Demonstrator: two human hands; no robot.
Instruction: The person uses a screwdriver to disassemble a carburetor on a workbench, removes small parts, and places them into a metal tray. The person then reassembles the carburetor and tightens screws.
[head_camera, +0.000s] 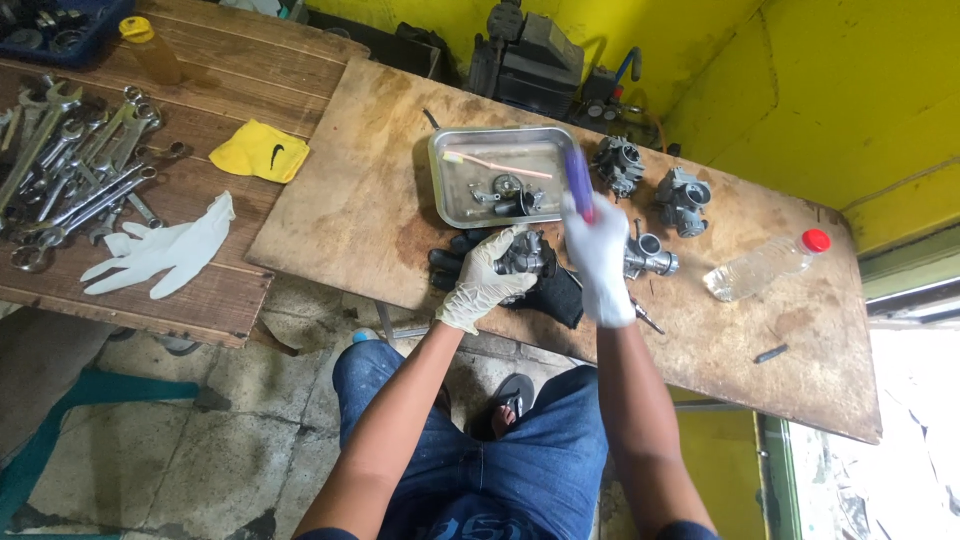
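My left hand (484, 279), in a white glove, grips a grey metal carburetor (524, 254) over a black cloth (556, 292) on the wooden board (370, 190). Gloved too, my right hand (598, 262) holds a tool with a blue-purple handle (578, 184), blurred and pointing up over the tray's right edge. Just behind the hands, a steel tray (452, 192) holds a pink toothbrush (497, 164) and small metal parts (508, 194).
Three more carburetor bodies (619, 163) (683, 200) (650, 258) lie right of the tray. A plastic bottle with a red cap (762, 266) lies further right. On the left bench are several wrenches (75, 160), a white glove (165, 250) and a yellow cloth (260, 150).
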